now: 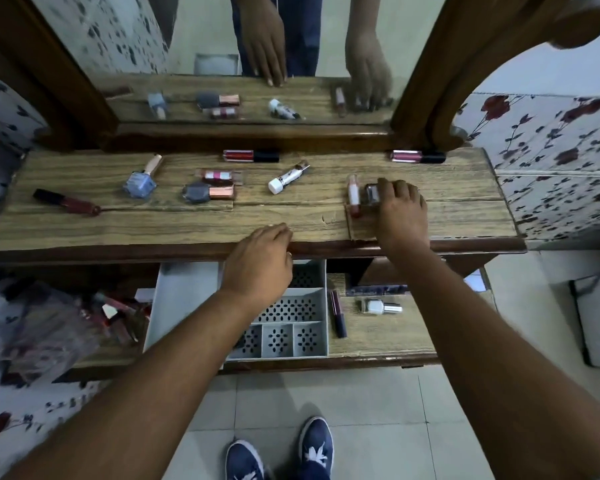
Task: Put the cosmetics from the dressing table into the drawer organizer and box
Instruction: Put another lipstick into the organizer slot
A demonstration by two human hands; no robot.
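Observation:
Cosmetics lie scattered on the wooden dressing table (pixel 118 223). My right hand (pixel 400 213) curls its fingers over a small dark bottle (pixel 371 194), next to a pink lip gloss tube (pixel 353 194). My left hand (pixel 260 261) rests with curled fingers on the table's front edge and holds nothing. Further left lie a white tube (pixel 286 178), a grey nail polish (pixel 207 192), a blue nail polish (pixel 142 180) and a dark red gloss (pixel 65 201). Two glosses (pixel 250 156) (pixel 417 156) lie by the mirror. Below, the grey drawer organizer (pixel 321 327) sits in the open drawer.
A white box (pixel 179 296) stands left of the organizer. A dark gloss tube (pixel 338 313) and a white nail polish (pixel 380 306) lie on the drawer floor at right. A plastic bag (pixel 49 327) of cosmetics lies at left. The mirror (pixel 222 46) stands behind.

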